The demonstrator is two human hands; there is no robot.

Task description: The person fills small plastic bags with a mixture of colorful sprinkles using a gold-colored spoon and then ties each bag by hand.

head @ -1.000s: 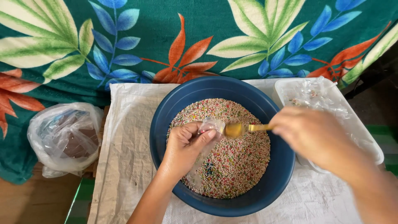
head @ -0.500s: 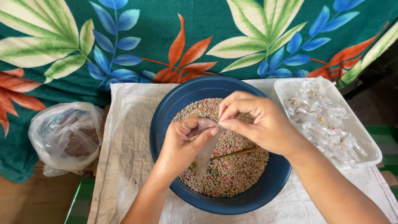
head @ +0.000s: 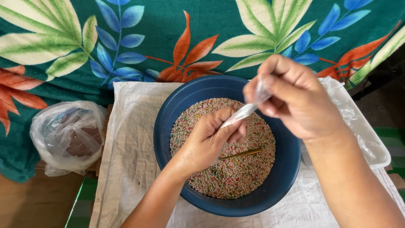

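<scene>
Two hands, left hand [head: 206, 141] and right hand [head: 291, 95], are closed on a small bag [head: 242, 112] (twisted, not yet tied) over the bowl [head: 168, 126] of beads [head: 236, 177].

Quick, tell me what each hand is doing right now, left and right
Left hand: closed, pinching the lower end of a small clear plastic bag over the blue bowl.
Right hand: closed, gripping the bag's upper end.

Item count, head view
2 hands: left hand [head: 206, 141], right hand [head: 295, 99]; 1 small clear bag [head: 242, 113] between them. 1 blue bowl [head: 168, 126] centre, 1 spoon [head: 242, 153] in its beads; 1 white tray [head: 371, 143] right; 1 plastic bag [head: 67, 135] left; 1 white sack cloth [head: 126, 160]; 1 leaf-print cloth [head: 168, 33] far.
</scene>
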